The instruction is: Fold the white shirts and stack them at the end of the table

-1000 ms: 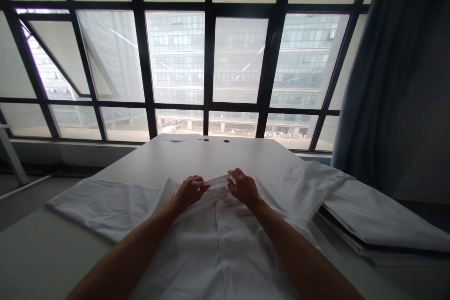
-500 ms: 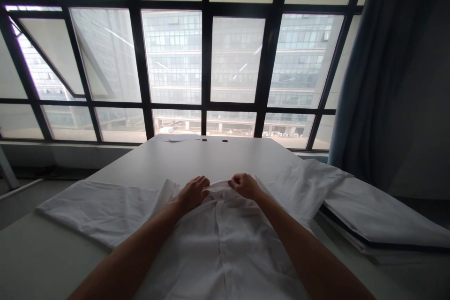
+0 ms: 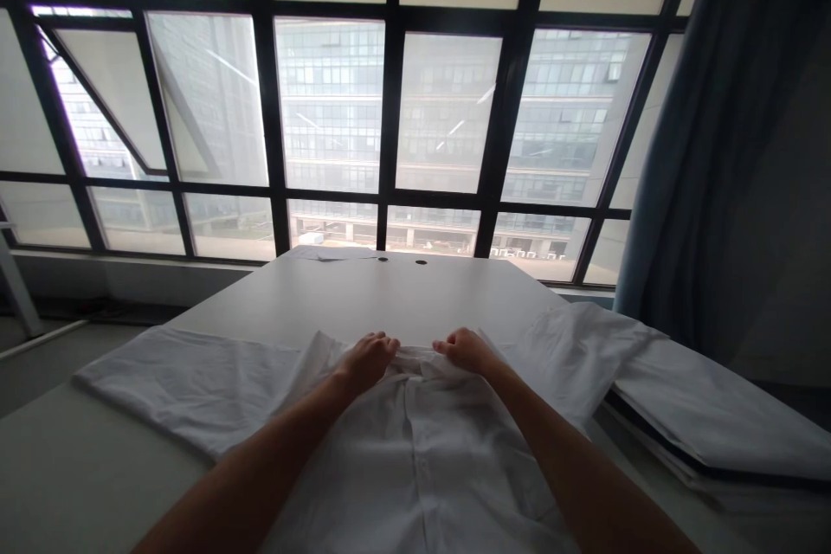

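A white shirt (image 3: 363, 467) lies spread out in front of me, its front opening running down the middle and its sleeves out to both sides. At the neck end, my left hand (image 3: 370, 358) is closed on the left part of the collar (image 3: 415, 357). My right hand (image 3: 468, 351) pinches the same collar a short way to the right. Between the two hands the collar edge runs nearly straight. The left sleeve (image 3: 188, 376) lies fairly flat with creases; the right sleeve (image 3: 577, 346) is more rumpled.
Under the shirt is a white table (image 3: 363, 294). Folded white cloth with a dark edge band (image 3: 727, 415) lies at the right. Sheets of paper (image 3: 331, 254) rest at the table's far end. Beyond stand large windows (image 3: 331, 104) and a blue-grey curtain (image 3: 688, 173).
The collar between my hands has gone from a raised curve to a lower, straighter edge. Both hands still hold it. The whole view has shifted slightly.
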Demonstrator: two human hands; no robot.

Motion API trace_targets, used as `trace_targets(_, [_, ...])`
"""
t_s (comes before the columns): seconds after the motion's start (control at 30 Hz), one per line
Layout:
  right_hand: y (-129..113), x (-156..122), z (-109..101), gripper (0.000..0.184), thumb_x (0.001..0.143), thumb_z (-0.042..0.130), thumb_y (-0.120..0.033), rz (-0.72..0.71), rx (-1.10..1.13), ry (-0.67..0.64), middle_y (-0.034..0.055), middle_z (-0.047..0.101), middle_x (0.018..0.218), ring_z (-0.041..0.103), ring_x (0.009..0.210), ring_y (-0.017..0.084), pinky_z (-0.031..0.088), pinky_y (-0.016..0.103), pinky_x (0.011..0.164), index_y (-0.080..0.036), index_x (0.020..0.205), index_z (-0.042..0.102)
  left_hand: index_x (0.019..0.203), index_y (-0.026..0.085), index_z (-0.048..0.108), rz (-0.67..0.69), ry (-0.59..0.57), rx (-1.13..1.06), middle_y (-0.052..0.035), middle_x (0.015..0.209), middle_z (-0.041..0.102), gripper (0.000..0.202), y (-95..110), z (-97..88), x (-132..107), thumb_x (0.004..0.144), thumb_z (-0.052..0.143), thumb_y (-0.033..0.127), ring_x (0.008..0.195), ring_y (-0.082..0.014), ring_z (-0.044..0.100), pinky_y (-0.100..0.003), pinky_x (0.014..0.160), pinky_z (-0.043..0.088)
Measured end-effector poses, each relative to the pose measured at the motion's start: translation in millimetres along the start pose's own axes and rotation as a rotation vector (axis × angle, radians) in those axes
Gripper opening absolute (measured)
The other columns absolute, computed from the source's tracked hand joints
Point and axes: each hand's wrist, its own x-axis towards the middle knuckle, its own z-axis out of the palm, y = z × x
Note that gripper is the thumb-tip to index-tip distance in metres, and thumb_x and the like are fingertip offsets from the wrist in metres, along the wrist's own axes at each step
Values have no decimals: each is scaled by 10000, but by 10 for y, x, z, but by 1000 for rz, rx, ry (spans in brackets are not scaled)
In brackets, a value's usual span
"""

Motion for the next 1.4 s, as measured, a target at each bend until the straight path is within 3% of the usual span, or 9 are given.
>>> trace_targets(0.1, [-48, -48, -22, 247, 762, 674, -399, 12, -167, 65, 54, 660, 658, 579, 636, 163, 368, 262, 591, -177, 657, 692, 962, 118, 616, 4, -18, 26, -135, 905, 677, 257, 11, -6, 6, 831, 446, -23, 847, -239, 633, -350, 806, 483])
trace_targets(0.23, [-67, -68, -122, 207, 774, 675, -356, -80, -204, 160, 82, 727, 889, 637, 799, 197, 416, 272, 666, -190, 877, 741, 957, 134, 609, -36, 17, 42, -129, 934, 676, 255, -44, 9, 7, 845, 433, -12, 889, -238, 621, -347, 801, 480])
trace_targets(0.4, [16, -12, -257, 279, 751, 713, -433, -15, -93, 64, 84, 711, 721, 623, 659, 177, 429, 264, 596, -160, 692, 714, 933, 116, 610, -192, 84, 58, -157, 919, 649, 204, -166, 33, -19, 902, 414, 73, 898, -278, 597, -395, 773, 475])
trace_targets(0.53, [71, 31, -256, 197, 730, 747, -265, 80, 283, -66, 60, 657, 578, 605, 553, 144, 471, 230, 532, -131, 615, 660, 1011, 130, 606, -229, 231, 31, -158, 1034, 627, 199, -130, -41, -18, 911, 435, 107, 994, -284, 565, -426, 836, 453])
trace_targets(0.67, [87, 55, -217, 152, 723, 757, -187, 144, 731, -131, 43, 646, 598, 624, 551, 139, 545, 252, 545, -118, 688, 626, 1016, 180, 609, -72, 326, -121, -99, 1062, 643, 186, 135, -196, 94, 945, 438, 163, 1017, -234, 566, -385, 881, 443])
trace_targets(0.87, [129, 84, -138, 304, 700, 696, -55, 178, 1110, -62, 12, 647, 688, 650, 594, 137, 575, 279, 611, -131, 963, 564, 970, 176, 641, -62, 218, -435, -62, 943, 694, 110, 493, -207, 283, 915, 557, 221, 865, -194, 646, -318, 802, 493])
trace_targets(1.07, [153, 107, -84, 421, 686, 617, -25, 229, 1251, -121, 4, 632, 704, 654, 573, 144, 568, 288, 613, -132, 1076, 501, 948, 173, 652, -106, 195, -409, -97, 1049, 664, 164, 530, -80, 298, 797, 692, 222, 1028, -261, 609, -377, 867, 500])
trace_targets(1.2, [153, 79, -100, 391, 685, 609, -44, 193, 1285, -180, -6, 628, 692, 642, 555, 139, 564, 286, 613, -146, 1047, 506, 989, 157, 637, -169, 128, -522, -71, 965, 690, 206, 535, -126, 411, 788, 677, 183, 870, -220, 644, -330, 771, 511])
trace_targets(1.4, [117, 80, -70, 362, 671, 556, -14, 256, 1287, -116, -14, 603, 673, 619, 546, 134, 555, 279, 599, -161, 998, 501, 893, 163, 642, 169, 139, -138, -92, 937, 673, 223, 541, -172, 426, 866, 460, 37, 895, -224, 607, -348, 798, 478])
